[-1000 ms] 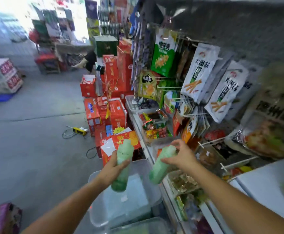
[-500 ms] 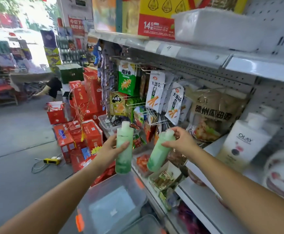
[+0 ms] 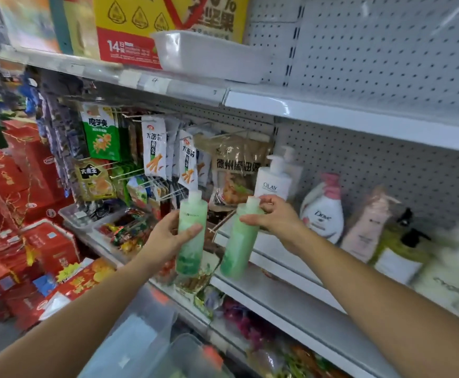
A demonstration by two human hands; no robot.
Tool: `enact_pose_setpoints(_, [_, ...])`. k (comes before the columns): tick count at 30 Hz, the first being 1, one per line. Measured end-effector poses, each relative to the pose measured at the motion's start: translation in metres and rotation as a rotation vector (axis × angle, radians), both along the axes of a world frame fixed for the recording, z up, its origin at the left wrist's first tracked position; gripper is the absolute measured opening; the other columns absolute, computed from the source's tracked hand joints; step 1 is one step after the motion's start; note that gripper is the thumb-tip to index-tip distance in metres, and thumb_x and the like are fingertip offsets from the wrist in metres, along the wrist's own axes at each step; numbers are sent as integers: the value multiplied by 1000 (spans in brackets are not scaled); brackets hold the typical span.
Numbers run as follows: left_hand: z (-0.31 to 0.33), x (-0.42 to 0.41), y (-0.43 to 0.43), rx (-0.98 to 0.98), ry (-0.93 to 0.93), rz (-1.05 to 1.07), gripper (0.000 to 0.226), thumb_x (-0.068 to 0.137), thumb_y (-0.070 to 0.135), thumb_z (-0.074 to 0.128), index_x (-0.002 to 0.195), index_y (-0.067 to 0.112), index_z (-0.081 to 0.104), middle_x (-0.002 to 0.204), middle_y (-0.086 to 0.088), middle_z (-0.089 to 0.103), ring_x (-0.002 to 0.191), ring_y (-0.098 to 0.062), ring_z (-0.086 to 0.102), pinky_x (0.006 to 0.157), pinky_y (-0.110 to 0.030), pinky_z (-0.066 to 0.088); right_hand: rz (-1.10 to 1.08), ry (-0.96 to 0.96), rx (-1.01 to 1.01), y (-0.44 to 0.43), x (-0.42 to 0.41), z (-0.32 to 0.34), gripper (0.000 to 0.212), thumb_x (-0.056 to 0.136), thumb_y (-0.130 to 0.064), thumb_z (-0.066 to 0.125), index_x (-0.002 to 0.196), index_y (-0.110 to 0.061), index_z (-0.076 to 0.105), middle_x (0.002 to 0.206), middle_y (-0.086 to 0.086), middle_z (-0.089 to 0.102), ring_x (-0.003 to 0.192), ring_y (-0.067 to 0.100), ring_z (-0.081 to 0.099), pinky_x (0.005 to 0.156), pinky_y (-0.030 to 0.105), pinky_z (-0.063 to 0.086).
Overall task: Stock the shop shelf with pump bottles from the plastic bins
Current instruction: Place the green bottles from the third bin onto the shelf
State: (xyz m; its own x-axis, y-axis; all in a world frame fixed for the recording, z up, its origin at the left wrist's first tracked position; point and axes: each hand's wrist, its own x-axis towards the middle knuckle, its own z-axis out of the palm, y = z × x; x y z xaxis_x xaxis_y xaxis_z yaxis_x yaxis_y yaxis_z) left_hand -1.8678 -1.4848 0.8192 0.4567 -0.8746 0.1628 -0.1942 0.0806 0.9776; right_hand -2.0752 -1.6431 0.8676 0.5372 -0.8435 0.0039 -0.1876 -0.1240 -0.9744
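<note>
- Green left bottle (image 3: 188,255) — fingers (image 3: 192,230) of the left hand (image 3: 162,238) wrap its middle.
- Green right bottle (image 3: 237,246), tilted — the right hand (image 3: 276,216) pinches near its cap.
- Both in the air, just before the shelf (image 3: 291,298).
- Next, I think: stand them beside the Olay bottle (image 3: 273,184).

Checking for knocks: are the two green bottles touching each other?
Apart. The head view shows background through a clear gap between the left-hand green bottle and the right-hand green bottle.

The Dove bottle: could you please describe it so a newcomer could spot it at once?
Look at the white shelf against the pegboard wall, right of the hanging snack packets. Right of the Olay bottle stands the Dove bottle, the only round-bellied one, with a pink pump.
</note>
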Motion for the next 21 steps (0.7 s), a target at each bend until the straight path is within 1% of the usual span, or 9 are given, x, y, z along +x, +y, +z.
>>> enact_pose_setpoints(3, [12, -39, -18, -42, 53, -68, 40, 78, 38, 78, 114, 27, 64, 108, 1, 74, 100, -19, 71, 82, -37, 60, -31, -23, 10, 2, -52, 15, 67, 62, -13, 94, 114, -18, 53, 122, 7, 62, 109, 22, 65, 89, 38, 58])
enact_pose_setpoints(6, [25, -86, -36, -68, 97, -160, 59, 66, 51, 86, 117, 29, 65, 114, 0, 73, 107, -25, 69, 88, -53, 57, -68, -13, -33, 7, -109, 30, 56, 64, -14, 92, 108, -22, 58, 119, 7, 66, 106, 20, 67, 93, 40, 57])
enact_pose_setpoints(8, [33, -124, -45, -85, 38, -210, 50, 73, 44, 83, 118, 32, 64, 114, 6, 73, 106, -17, 70, 84, -48, 59, -85, -16, -49, 12, -149, 40, 49, 69, -12, 90, 108, -19, 62, 114, 5, 69, 100, 19, 69, 89, 37, 58])
enact_pose_setpoints(10, [40, -163, -51, -101, -8, -230, 42, 81, 36, 77, 121, 31, 63, 112, 9, 73, 104, -10, 69, 80, -31, 59, -113, -43, -49, 16, -191, 47, 46, 70, -6, 87, 110, -15, 65, 112, 5, 71, 101, 20, 70, 88, 33, 58])
enact_pose_setpoints(12, [48, -203, -55, -113, -34, -247, 32, 86, 26, 74, 116, 28, 64, 104, 13, 74, 97, -3, 69, 72, -15, 55, -153, -67, -42, 22, -233, 53, 46, 71, -3, 86, 110, -13, 65, 112, 7, 70, 104, 23, 69, 90, 34, 58])
enact_pose_setpoints(14, [53, -244, -57, -119, -36, -286, 24, 88, 18, 72, 109, 27, 64, 96, 18, 75, 91, 0, 70, 70, -14, 55, -204, -95, -39, 26, -275, 55, 44, 71, -1, 86, 108, -14, 65, 110, 7, 70, 105, 27, 69, 93, 39, 57])
enact_pose_setpoints(17, [54, -302, -59, -122, -26, -360, 25, 88, 17, 71, 110, 25, 64, 98, 17, 75, 91, -1, 71, 72, -16, 56, -294, -172, -43, 34, -337, 57, 38, 73, 0, 82, 101, -19, 66, 108, 4, 68, 104, 28, 67, 92, 43, 56])
enact_pose_setpoints(19, [52, -340, -60, -131, -22, -415, 27, 89, 18, 71, 115, 20, 64, 101, 10, 76, 92, -3, 71, 70, -15, 55, -341, -195, -40, 44, -380, 56, 39, 74, -4, 81, 107, -20, 68, 113, 5, 67, 105, 28, 67, 90, 46, 57])
enact_pose_setpoints(21, [51, -379, -60, -128, -24, -453, 29, 88, 21, 71, 115, 20, 63, 101, 11, 76, 92, -3, 71, 70, -14, 55, -375, -199, -37, 56, -421, 57, 42, 77, -8, 78, 115, -21, 68, 117, 5, 67, 103, 28, 68, 84, 45, 59])
